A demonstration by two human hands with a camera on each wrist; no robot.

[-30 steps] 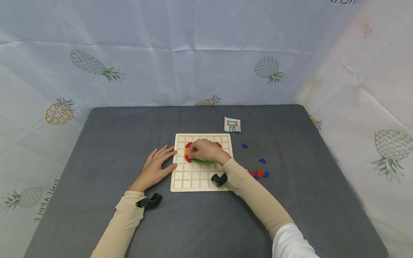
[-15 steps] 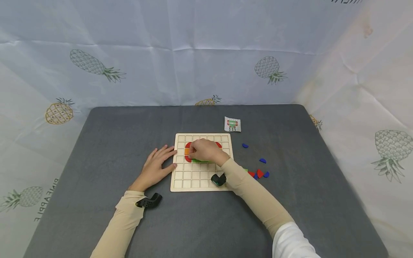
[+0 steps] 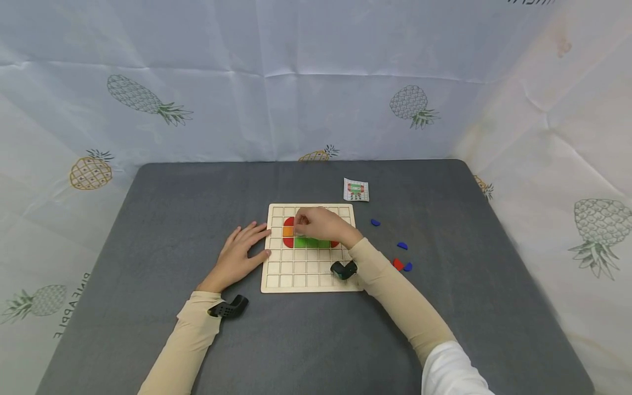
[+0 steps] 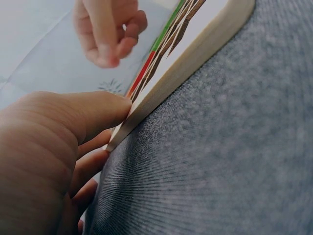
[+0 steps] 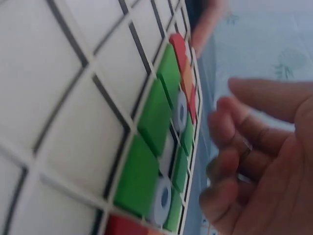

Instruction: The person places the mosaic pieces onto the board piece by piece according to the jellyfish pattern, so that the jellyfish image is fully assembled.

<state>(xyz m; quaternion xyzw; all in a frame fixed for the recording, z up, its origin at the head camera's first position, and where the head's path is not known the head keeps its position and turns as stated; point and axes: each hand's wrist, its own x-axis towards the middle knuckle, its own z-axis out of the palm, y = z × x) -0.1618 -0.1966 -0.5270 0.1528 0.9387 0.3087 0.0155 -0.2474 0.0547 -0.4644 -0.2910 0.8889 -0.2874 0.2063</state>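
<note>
A cream grid board [image 3: 296,269] lies on the grey table. My left hand [image 3: 237,258] lies at its left edge, fingers spread; in the left wrist view the thumb [image 4: 105,110] touches the board's edge. Above the board hovers my right hand [image 3: 321,224], fingers loosely bent, with nothing visible between thumb and fingertips. Beneath it are green square tiles [image 5: 155,117], an orange square [image 3: 288,231] and red rounded corner pieces [image 3: 288,242]. Two white rings [image 5: 161,199] sit among the green tiles in the right wrist view. My right hand hides part of the pattern in the head view.
Right of the board lie several blue rounded pieces [image 3: 402,246] and a red piece [image 3: 398,265]. A small printed card [image 3: 356,190] lies behind the board. A pineapple-print cloth [image 3: 276,115] hangs behind the table.
My right hand has lifted from the pattern and shifted right, uncovering more green tiles and a white ring. Its forearm now covers some loose pieces. My left hand has stayed still.
</note>
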